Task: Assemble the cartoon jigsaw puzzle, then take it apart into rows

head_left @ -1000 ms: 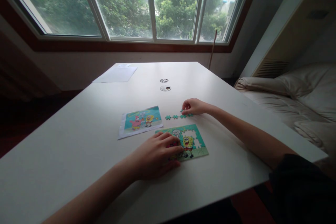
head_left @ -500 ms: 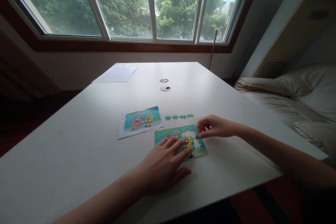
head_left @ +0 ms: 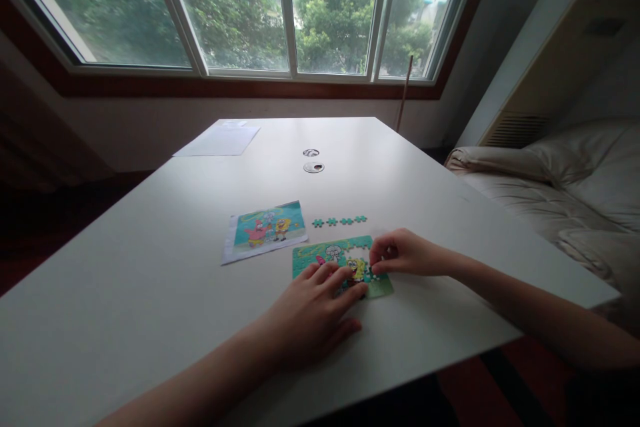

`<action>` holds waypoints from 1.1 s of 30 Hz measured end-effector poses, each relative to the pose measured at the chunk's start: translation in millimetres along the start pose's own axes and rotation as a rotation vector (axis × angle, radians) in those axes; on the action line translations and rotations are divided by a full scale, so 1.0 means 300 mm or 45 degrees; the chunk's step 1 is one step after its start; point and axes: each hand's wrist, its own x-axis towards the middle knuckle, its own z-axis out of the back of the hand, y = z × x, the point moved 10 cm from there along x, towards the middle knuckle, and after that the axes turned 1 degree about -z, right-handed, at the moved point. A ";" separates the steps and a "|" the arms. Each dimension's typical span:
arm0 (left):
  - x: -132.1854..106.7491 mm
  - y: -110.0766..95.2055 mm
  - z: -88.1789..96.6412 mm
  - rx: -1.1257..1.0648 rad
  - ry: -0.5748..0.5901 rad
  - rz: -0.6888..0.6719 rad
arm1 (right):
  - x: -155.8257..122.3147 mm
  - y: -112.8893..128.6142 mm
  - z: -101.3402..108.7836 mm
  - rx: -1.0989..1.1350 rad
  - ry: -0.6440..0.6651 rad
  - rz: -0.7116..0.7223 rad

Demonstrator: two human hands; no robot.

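The left hand lies palm down, with its fingers loosely spread over the jigsaw puzzle, and it does not grip anything. This puzzle is on the white counter, beneath the fingers of the left hand and just beside the right hand. The right hand has its fingers and thumb drawn together around 1 small puzzle piece, at the edge of the pale gap in the puzzle; the piece is dark and tiny here, so I cannot tell whether it sits in its place. Beyond both hands, 4 loose green pieces form a short row, separate from each other. Ahead of the left hand and a little to its left, a printed picture with 3 cartoon figures lies tilted, with white paper at its border. Farther in front of the hands there are 2 round discs on the counter, and well apart, far to the left, there is a white sheet. To the right of the right hand, past the counter, stands a pale sofa.
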 end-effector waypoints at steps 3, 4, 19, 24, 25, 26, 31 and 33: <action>0.002 0.000 -0.005 0.008 0.010 -0.001 | -0.002 0.000 0.001 0.012 -0.003 0.012; 0.002 0.000 -0.006 0.009 0.016 0.002 | -0.002 0.000 0.001 0.021 0.000 0.017; -0.001 0.001 -0.008 0.014 0.037 0.013 | 0.002 -0.012 -0.001 0.033 -0.019 0.045; 0.001 0.002 -0.014 0.014 0.050 0.021 | 0.000 -0.010 -0.004 0.039 -0.001 0.040; 0.002 0.001 -0.014 0.012 0.049 0.020 | 0.000 -0.010 -0.004 0.046 0.001 0.038; 0.002 0.001 -0.014 0.011 0.047 0.019 | 0.000 -0.011 -0.004 0.054 0.005 0.036; 0.003 0.001 -0.016 0.014 0.043 0.013 | -0.002 -0.006 -0.013 0.025 0.032 0.044; 0.003 0.001 -0.017 0.016 0.043 0.013 | -0.003 0.005 -0.011 -0.058 0.003 0.070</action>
